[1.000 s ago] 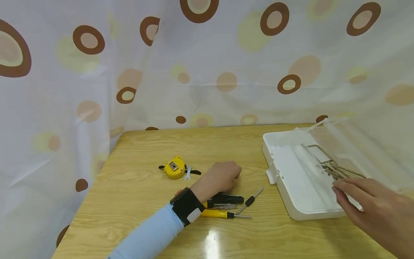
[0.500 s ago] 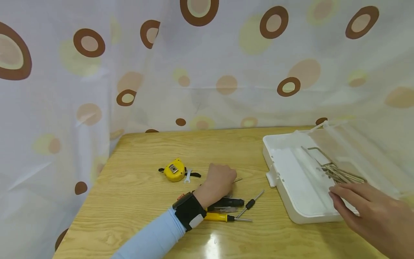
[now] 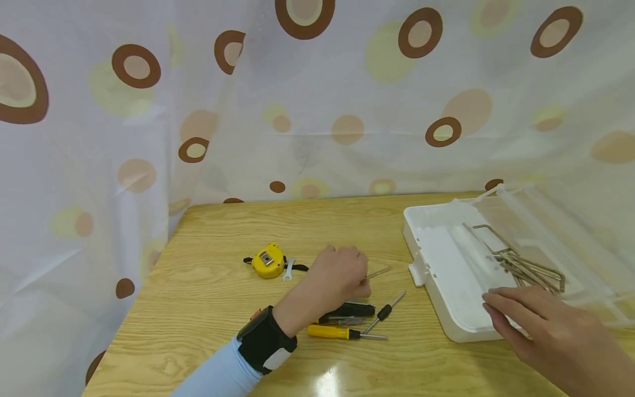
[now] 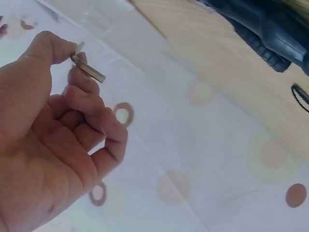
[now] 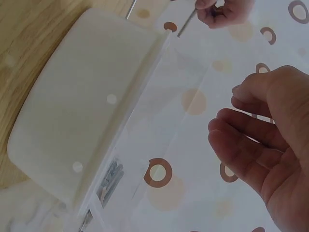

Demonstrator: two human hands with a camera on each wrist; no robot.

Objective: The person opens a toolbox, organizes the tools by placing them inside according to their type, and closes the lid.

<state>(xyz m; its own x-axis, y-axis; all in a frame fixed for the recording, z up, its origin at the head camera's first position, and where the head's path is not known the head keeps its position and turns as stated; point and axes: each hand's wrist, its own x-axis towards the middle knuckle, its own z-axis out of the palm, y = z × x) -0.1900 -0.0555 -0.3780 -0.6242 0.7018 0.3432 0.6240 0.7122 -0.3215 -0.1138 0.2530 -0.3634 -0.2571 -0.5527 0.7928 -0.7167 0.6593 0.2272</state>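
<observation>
Left hand [image 3: 342, 270]: pinching one bent hex key [image 3: 379, 273] between thumb and index finger, the other fingers curling in toward the palm. Hex key: occupying the space between the yellow tape measure [image 3: 268, 261] and the white box [image 3: 448, 275]; its long shaft is pointing right toward the box, long axis running sideways and rising slightly toward the far edge in the head view; a short bent end is showing at the fingertips in the left wrist view. Right hand [image 3: 550, 331]: hovering by the box's near right corner, relaxing with fingers gently bending and thumb standing apart. More hex keys [image 3: 528, 264]: lying bunched at the box's right side. Yellow screwdriver [image 3: 328, 332]: lying on the table [image 3: 208, 314], its shaft pointing right.
</observation>
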